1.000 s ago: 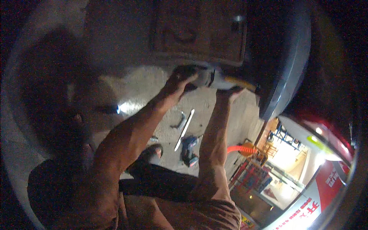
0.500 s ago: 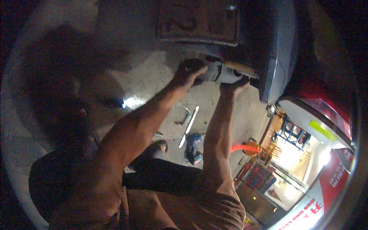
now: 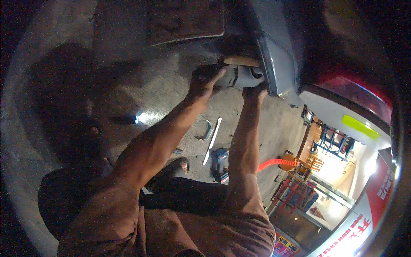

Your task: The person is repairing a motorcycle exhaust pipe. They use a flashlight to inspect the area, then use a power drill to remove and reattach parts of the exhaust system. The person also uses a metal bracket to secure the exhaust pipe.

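Note:
A grey, rounded housing-like part (image 3: 245, 78) with dark gaps in it lies between my hands, beside the lower edge of a car's bumper (image 3: 278, 64). My left hand (image 3: 205, 79) is closed around its left end, the fingers in shadow. My right hand (image 3: 255, 93) supports it from the near side, its fingers partly hidden behind the part and the bumper. A tan strip (image 3: 240, 61) runs along the part's far side. Whether the part touches the bumper, I cannot tell.
On the ground lie a long white strip (image 3: 212, 141), a curved piece (image 3: 205, 131), a blue-and-black power tool (image 3: 219, 162) and a lit lamp (image 3: 137, 119). An orange coiled hose (image 3: 274, 162) runs to a yellow machine (image 3: 291, 163). A licence plate (image 3: 188, 25) hangs at the far side.
The bumper and plate appear further left in the picture. Both hands and the grey part have shifted slightly left, and the part's right end now sits closer to the bumper edge.

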Available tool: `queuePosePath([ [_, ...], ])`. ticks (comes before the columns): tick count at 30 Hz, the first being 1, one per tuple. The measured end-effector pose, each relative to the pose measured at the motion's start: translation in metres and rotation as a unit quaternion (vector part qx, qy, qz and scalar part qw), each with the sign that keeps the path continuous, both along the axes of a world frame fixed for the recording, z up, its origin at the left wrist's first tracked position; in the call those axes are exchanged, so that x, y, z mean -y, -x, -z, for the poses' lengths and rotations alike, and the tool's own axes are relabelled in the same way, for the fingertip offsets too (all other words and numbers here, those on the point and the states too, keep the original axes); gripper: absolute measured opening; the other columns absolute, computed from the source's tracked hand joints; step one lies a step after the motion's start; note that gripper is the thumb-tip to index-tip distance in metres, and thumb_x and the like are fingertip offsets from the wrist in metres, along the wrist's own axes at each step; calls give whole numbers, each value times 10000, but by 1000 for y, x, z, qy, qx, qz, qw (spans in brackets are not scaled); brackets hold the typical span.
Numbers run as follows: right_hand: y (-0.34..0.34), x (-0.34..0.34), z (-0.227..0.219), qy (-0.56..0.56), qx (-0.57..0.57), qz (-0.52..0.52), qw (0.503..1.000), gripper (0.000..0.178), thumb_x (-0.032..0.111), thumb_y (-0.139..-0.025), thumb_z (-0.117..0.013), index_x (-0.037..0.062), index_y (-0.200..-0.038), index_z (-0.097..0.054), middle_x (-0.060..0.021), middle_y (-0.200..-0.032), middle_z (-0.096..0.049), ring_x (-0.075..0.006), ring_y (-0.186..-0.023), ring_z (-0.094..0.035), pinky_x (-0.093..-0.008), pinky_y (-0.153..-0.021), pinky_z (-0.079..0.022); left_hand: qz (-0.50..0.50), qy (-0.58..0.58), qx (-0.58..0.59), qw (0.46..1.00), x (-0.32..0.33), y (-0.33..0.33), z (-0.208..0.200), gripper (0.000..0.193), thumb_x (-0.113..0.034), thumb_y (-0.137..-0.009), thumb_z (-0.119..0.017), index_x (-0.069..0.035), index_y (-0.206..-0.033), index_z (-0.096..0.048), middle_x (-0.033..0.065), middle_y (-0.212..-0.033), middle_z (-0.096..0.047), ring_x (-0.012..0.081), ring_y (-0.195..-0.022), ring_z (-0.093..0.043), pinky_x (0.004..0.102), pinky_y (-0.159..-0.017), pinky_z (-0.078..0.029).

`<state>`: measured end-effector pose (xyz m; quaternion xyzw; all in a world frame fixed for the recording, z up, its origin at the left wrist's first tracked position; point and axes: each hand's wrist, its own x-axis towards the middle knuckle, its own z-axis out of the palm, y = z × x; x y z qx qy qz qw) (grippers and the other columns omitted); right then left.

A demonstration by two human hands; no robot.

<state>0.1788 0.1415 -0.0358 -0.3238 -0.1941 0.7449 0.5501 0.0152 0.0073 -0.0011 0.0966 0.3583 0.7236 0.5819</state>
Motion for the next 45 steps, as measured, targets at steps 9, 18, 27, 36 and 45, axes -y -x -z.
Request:
queuePosePath([
  [9, 1, 8, 0, -76, 54, 17, 995, 552, 488, -861, -489, 87, -1238, -454, -93, -1207, -495, -280, -1128, -463, -451, -961, -376, -9, -3, 9, 1000, -5, 3, -4, 288, -269, -722, -717, -116, -940, -608, 26, -902, -566, 154, -862, -517, 370, -682, -447],
  [18, 7, 8, 4, -62, 43, 9, 997, 551, 489, -864, -486, 90, -1243, -450, -97, -1211, -493, -278, -1126, -466, -450, -950, -385, -54, 62, -35, 996, 2, -13, 0, 255, -294, -708, -716, -92, -839, -630, 13, -835, -577, 140, -752, -518, 337, -684, -426],
  [27, 5, 7, 6, -62, 50, 11, 997, 551, 490, -868, -483, 93, -1248, -447, -100, -1214, -491, -277, -1124, -469, -449, -939, -394, -58, 6, -111, 992, 7, -6, 3, 223, -276, -750, -689, -84, -846, -629, 10, -823, -580, 105, -753, -528, 306, -603, -451],
  [36, 2, 5, 0, -63, 57, 11, 996, 550, 491, -871, -480, 96, -1253, -444, -104, -1218, -489, -275, -1121, -472, -448, -928, -403, -91, 12, -69, 993, 2, -19, -6, 232, -284, -739, -708, -85, -829, -630, -17, -753, -570, 100, -688, -530, 286, -553, -449],
  [45, 3, -6, 5, -66, 49, 1, 997, 550, 492, -874, -477, 100, -1258, -440, -108, -1221, -488, -274, -1119, -475, -447, -917, -413, -61, 42, -90, 993, -10, -9, -3, 250, -328, -751, -693, -92, -817, -645, -12, -741, -573, 100, -661, -525, 276, -557, -423],
])
